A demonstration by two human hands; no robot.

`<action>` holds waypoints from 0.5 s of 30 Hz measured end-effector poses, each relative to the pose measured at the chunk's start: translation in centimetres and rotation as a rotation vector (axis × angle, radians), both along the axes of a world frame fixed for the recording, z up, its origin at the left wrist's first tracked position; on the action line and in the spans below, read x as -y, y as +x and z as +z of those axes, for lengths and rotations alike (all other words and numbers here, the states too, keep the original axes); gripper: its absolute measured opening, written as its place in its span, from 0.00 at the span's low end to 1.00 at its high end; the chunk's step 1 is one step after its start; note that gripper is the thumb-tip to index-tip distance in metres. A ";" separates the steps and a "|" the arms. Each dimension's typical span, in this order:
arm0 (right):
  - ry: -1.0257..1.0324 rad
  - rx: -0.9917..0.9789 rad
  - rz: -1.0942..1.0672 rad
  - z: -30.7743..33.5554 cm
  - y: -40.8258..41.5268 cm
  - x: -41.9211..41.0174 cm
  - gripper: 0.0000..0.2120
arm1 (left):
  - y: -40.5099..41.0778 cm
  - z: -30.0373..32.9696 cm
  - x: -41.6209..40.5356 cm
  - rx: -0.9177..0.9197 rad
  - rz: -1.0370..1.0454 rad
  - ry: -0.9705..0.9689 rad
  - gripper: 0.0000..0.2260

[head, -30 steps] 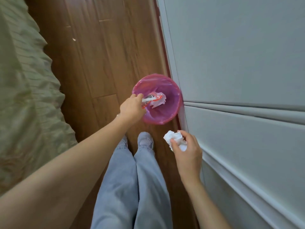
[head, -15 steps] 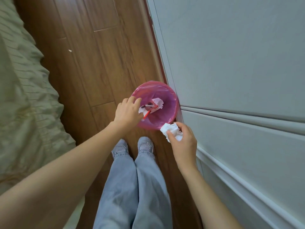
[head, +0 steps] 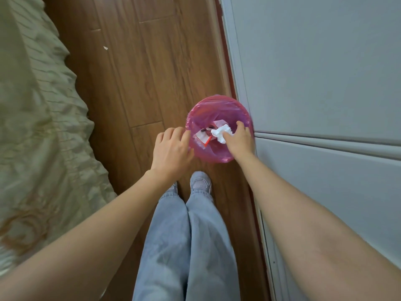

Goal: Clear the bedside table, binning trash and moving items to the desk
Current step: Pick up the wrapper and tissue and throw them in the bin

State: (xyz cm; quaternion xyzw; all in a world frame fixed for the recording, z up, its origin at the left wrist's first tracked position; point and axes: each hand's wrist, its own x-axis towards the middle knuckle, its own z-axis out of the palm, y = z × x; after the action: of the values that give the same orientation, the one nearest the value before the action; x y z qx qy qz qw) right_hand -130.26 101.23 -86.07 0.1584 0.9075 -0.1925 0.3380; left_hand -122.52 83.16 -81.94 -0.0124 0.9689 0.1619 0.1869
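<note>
**Inspector:** Since everything is placed from the bin (head: 219, 103), start with the big items. Bed (head: 32, 127) well to its left, grey panelled wall (head: 314, 72) touching its right side, wooden floor (head: 152, 72) under it. The bin is lined with a pink bag and sits just ahead of the person's shoes.

**Clerk:** Hands?

**Inspector:** Left hand (head: 170, 151) just outside the bin's left rim, fingers loosely curled, holding nothing. Right hand (head: 240, 140) over the bin's right half, thumb and fingers pinched on a crumpled tissue (head: 222, 133), which hangs above the opening, not released.

**Clerk:** Contents?

**Inspector:** A white and red wrapper (head: 205, 137) lies inside the bin, below the tissue.

**Clerk:** Progress?

**Inspector:** My judgement: binning is partly done, the tissue drop pending. Bedside table and desk are out of sight, so remaining items cannot be assessed.
</note>
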 end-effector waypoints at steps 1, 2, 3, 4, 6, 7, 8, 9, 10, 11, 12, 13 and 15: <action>0.011 0.045 0.000 0.0 -0.2 0.1 0.28 | 0.1 0.3 0.2 0.001 0.012 0.002 0.16; 0.019 0.063 0.016 0.3 -0.4 0.2 0.28 | 0.0 0.7 0.5 -0.001 0.024 0.002 0.16; 0.026 0.058 0.046 0.9 -0.4 0.3 0.28 | 0.0 1.1 0.7 -0.002 0.038 -0.001 0.16; 0.034 0.037 0.087 1.7 -0.3 0.4 0.27 | -0.1 1.7 0.9 -0.001 0.052 -0.007 0.16; 0.036 -0.032 0.184 4.0 0.2 0.6 0.25 | -0.5 3.1 1.5 -0.002 0.079 -0.022 0.16; 0.035 -0.077 0.236 5.5 0.6 0.7 0.24 | -0.7 4.1 1.8 -0.007 0.094 -0.026 0.16; 0.032 -0.127 0.289 7.0 1.0 0.9 0.22 | -0.9 5.1 2.2 -0.014 0.109 -0.029 0.16; 0.025 -0.177 0.341 8.6 1.6 1.0 0.22 | -1.0 6.4 2.5 -0.020 0.122 -0.032 0.16; 0.016 -0.217 0.382 10.3 2.2 1.2 0.21 | -1.0 7.9 2.9 -0.025 0.136 -0.035 0.16; 0.009 -0.238 0.410 12.2 2.8 1.5 0.21 | -1.0 9.6 3.3 -0.027 0.154 -0.038 0.16; 0.002 -0.245 0.423 14.1 3.4 1.8 0.21 | -0.9 11.4 3.7 -0.026 0.177 -0.040 0.17; -0.006 -0.243 0.426 16.1 4.0 2.2 0.22 | -0.7 13.4 4.1 -0.025 0.199 -0.039 0.17; -0.021 -0.263 0.435 20.6 5.5 3.2 0.22 | -0.1 17.7 4.9 -0.032 0.228 -0.033 0.17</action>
State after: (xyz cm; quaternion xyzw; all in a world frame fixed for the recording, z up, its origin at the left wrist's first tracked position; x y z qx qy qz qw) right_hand -124.80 98.02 -65.46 -0.0704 0.9544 -0.1438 0.2521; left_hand -122.58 78.26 -64.21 -0.1229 0.9666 0.1662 0.1515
